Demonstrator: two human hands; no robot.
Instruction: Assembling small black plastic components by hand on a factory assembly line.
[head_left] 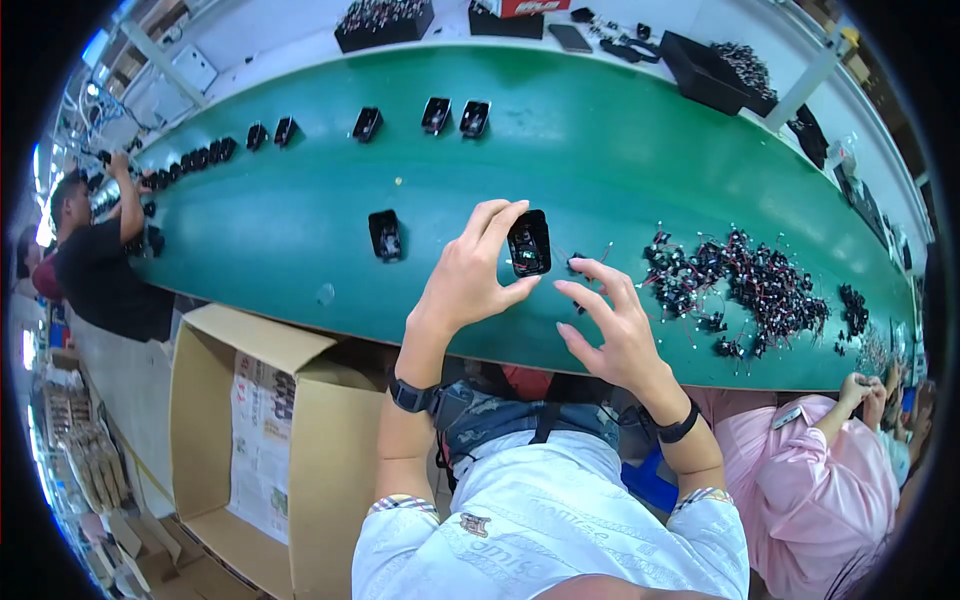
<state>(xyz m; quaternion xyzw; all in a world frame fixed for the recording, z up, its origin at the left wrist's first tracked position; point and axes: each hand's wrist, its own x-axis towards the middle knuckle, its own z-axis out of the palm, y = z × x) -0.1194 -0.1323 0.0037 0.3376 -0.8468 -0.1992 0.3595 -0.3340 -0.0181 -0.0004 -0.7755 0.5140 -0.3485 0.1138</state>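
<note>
An open black plastic housing (pixel 530 243), box-shaped with a small greenish part inside, is gripped along its side and lower edge by the fingers and thumb of my left hand (pixel 462 275). It is held over the green table (pixel 300 200) with its hollow side up. Just right of it, my right hand (pixel 622 325) hovers with thumb and fingers apart. By its index fingertip lies a small black part with thin wires (pixel 577 258), partly hidden by the fingers. Another black housing (pixel 384 235) rests on the table to the left.
On the right spreads a heap of small black wired parts (pixel 770 290). Several housings (pixel 367 124) line the far side. Black bins (pixel 700 75) stand behind the table. A cardboard box (pixel 335 470) is at my left; co-workers sit at left (pixel 110 260) and right (pixel 810 490).
</note>
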